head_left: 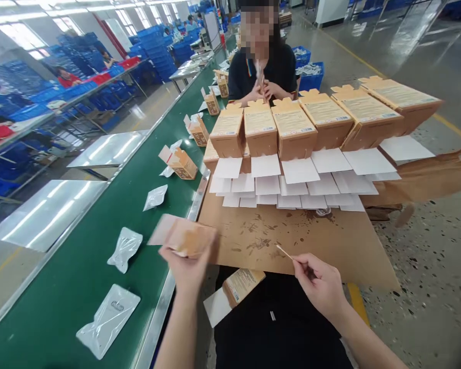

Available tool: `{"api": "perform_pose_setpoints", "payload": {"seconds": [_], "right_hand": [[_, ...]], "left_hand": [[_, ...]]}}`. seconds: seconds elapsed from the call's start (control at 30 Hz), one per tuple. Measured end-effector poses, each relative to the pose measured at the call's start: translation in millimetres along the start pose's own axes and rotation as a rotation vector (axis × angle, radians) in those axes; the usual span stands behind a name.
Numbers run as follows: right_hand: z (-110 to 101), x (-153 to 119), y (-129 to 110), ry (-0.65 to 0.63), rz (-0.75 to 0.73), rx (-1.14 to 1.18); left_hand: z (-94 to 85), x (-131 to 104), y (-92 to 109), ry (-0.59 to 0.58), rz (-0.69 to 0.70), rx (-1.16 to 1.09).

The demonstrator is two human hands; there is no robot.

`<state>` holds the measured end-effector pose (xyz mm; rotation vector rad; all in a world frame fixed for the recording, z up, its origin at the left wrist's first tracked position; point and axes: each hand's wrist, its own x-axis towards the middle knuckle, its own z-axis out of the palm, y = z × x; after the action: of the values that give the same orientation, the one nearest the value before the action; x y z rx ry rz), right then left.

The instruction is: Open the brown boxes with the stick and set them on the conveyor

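Note:
My left hand point(187, 269) is closed around a small brown cardboard box point(194, 237), held over the edge of the green conveyor belt point(77, 271). The box is blurred by motion, and its pale flap sticks out to the left. Between the thumb and fingers of my right hand point(320, 284) is a thin cotton swab point(284, 251), its white tip pointing up and left above the brown cardboard sheet point(249, 241). Another carton point(244, 287) with an extended white flap lies on my lap.
Stacked brown cartons point(295, 130) with white flaps stand on the cardboard. Clear plastic-wrapped items point(111, 318) and open boxes point(182, 163) lie along the belt. Across from me sits a co-worker point(261, 66), hands raised. Blue crates point(311, 74) stand behind.

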<state>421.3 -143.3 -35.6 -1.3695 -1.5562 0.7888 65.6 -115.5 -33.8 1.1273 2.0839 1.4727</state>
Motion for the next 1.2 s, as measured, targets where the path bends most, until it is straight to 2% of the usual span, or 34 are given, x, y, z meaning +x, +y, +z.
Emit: {"api": "perform_pose_setpoints", "payload": {"seconds": [0.07,0.1,0.13,0.2,0.27,0.3,0.37,0.43,0.47,0.5,0.57,0.63,0.7,0.77,0.83,0.93,1.03,1.1,1.17,1.2], "right_hand": [[-5,0,4,0.003,0.026,0.002],[-6,1,6,0.009,0.039,0.009],[-6,2,8,0.011,0.050,0.020],[-4,4,10,-0.005,0.071,0.035],[-2,7,9,-0.035,0.085,0.036],[-2,8,8,-0.041,0.087,0.036],[-4,9,4,-0.029,0.087,0.037],[-9,9,0,-0.009,0.093,0.039],[-13,8,-2,0.002,0.097,0.040],[-17,8,-2,0.012,0.100,0.039],[-22,8,-3,0.025,0.096,0.040],[-25,11,-1,0.020,0.082,0.046],[-26,14,-1,0.006,0.072,0.058],[-25,17,-1,0.005,0.067,0.073],[-26,16,-2,0.013,0.070,0.087],[-29,11,-4,0.026,0.085,0.100],[-33,5,-2,0.034,0.103,0.094],[-36,0,2,0.043,0.111,0.076],[-39,-5,8,0.073,0.119,0.047],[-40,-7,11,0.101,0.119,0.032]], "left_hand": [[-30.8,42,-2,0.196,0.037,0.013],[-43.3,62,-3,0.255,0.045,0.015],[-52.8,79,-4,0.269,0.027,0.009],[-62.7,105,-7,0.206,-0.078,0.005],[-64.6,114,-9,0.134,-0.167,0.018],[-64.7,110,-10,0.136,-0.163,0.028],[-65.9,86,-11,0.229,-0.046,0.051],[-67.8,42,-12,0.330,0.146,0.049],[-67.4,15,-12,0.316,0.244,0.047],[-65.0,-13,-12,0.237,0.323,0.035],[-52.2,-66,-11,-0.151,0.450,0.116],[-30.8,-103,-11,-0.437,0.506,0.278],[-10.8,-119,-12,-0.557,0.469,0.459],[-3.9,-120,-14,-0.648,0.354,0.589],[-14.1,-115,-16,-0.764,0.203,0.657],[-47.8,-106,-16,-0.907,-0.040,0.675],[-78.5,-101,-21,-1.076,-0.209,0.576],[-93.8,-104,-28,-1.171,-0.311,0.431],[-107.3,-111,-36,-1.124,-0.412,0.180],[-113.3,-115,-39,-1.034,-0.455,0.029]]}}
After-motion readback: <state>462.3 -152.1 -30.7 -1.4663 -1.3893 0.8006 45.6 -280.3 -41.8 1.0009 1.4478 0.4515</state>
